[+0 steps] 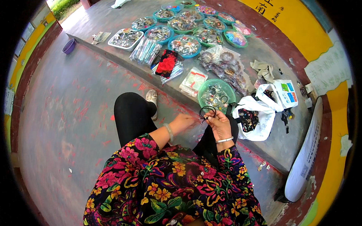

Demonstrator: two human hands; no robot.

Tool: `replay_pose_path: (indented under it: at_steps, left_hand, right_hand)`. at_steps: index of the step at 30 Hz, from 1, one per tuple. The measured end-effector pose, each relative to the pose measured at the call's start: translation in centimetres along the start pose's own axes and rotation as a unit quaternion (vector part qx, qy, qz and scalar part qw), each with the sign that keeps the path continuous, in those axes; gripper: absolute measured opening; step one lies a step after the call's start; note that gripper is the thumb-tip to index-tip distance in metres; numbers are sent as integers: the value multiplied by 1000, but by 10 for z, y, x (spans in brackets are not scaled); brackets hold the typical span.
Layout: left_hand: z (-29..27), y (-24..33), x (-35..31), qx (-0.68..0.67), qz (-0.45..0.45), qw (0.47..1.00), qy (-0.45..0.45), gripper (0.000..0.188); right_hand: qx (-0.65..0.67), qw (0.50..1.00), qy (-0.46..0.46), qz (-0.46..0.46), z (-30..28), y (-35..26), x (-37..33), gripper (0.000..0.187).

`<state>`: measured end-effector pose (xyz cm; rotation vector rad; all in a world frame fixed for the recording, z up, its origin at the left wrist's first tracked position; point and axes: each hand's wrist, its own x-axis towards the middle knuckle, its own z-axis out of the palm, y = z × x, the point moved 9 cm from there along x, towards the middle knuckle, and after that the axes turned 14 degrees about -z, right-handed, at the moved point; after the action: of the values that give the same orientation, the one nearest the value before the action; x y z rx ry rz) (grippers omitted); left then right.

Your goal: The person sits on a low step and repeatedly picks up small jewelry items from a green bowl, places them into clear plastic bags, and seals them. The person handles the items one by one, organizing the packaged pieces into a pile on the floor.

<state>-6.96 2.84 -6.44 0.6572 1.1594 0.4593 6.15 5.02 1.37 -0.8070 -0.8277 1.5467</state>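
Note:
Between the thumb and fingers of my right hand (pixel 220 126) is a looped black hair tie (pixel 200 112), held up above my knee. My left hand (pixel 183 122) is just left of it, apart from the loop. Its fingers turn away from view, so their grip is hidden. Right beyond the hair tie stands a green basket (pixel 201 91) with small clear packets and black loops inside. Beside my right hand sits an open white bag (pixel 264 130) full of dark, multicoloured small pieces.
On the raised ledge are several round baskets of small goods, a white tray (pixel 130 48), clear bags of brown pieces (pixel 228 62), a red-and-black pouch (pixel 166 64) and another white bag (pixel 284 92). A purple basin (pixel 69 46) is far left; a long white bundle (pixel 303 165) leans right.

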Motion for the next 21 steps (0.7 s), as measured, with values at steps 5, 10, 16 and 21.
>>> replay_pose_path:
  at_steps: [5, 10, 16, 21]
  left_hand:
    - [7, 3, -6, 4, -15, 1000, -9, 25]
    - [2, -6, 7, -33, -10, 999, -28, 23]
    - [8, -1, 3, -73, 9, 995, -62, 22]
    - [6, 2, -2, -34, -1, 999, -28, 20]
  right_hand:
    - [-110, 991, -25, -66, 6, 5, 1, 27]
    - [-198, 973, -52, -103, 0, 16, 1, 28]
    - [-268, 953, -54, -132, -1, 11, -2, 31]
    - [-341, 928, -63, -140, 0, 10, -5, 33]
